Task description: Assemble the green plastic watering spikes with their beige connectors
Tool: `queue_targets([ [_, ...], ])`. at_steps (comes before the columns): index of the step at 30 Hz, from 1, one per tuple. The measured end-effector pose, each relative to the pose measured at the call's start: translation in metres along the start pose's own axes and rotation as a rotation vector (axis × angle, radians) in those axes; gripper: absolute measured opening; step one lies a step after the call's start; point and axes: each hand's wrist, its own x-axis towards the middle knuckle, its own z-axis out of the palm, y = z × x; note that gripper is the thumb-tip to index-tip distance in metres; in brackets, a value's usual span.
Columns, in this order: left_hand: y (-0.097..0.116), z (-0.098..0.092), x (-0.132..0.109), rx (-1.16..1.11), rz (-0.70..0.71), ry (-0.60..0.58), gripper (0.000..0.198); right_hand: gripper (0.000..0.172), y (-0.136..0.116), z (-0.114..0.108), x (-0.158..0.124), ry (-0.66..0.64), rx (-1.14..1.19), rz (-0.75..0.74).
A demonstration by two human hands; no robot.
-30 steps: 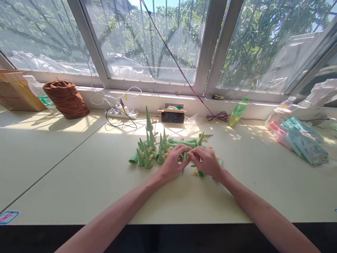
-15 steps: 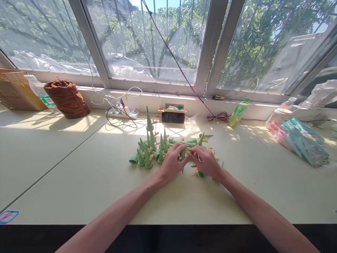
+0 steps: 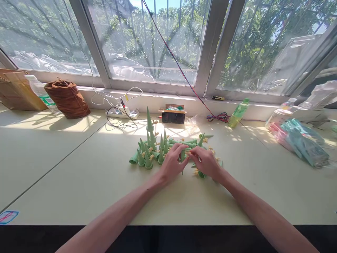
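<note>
Between the fingers of my left hand [image 3: 173, 162] is a green cone [image 3: 183, 154], its narrow tip pointing down. My right hand [image 3: 206, 161] pinches a small yellowish piece [image 3: 187, 153] against the cone's side. Left of my hands stand several green cones [image 3: 148, 162], with small yellowish pieces among them. A taller cone [image 3: 149, 121] rises at the back of this group. Green tubes [image 3: 184, 143] lie behind my hands. More yellowish pieces [image 3: 196, 172] and green parts lie around my right hand, which partly hides them.
Behind the parts, a black phone [image 3: 173, 117] leans on a small box. A power strip [image 3: 113, 113] with cables, a brown bag [image 3: 67, 99] and a plastic bottle [image 3: 42, 93] are at the left. A green bottle [image 3: 238, 113] and plastic packets [image 3: 306, 142] are at the right.
</note>
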Motion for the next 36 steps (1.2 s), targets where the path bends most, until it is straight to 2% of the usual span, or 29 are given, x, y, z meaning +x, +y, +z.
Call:
queue_targets([
  [36, -0.0023, -0.0002, -0.0029, 0.164, 0.116, 0.042, 0.029, 0.013, 0.0028, 0.0015, -0.0024, -0.043, 0.013, 0.045],
])
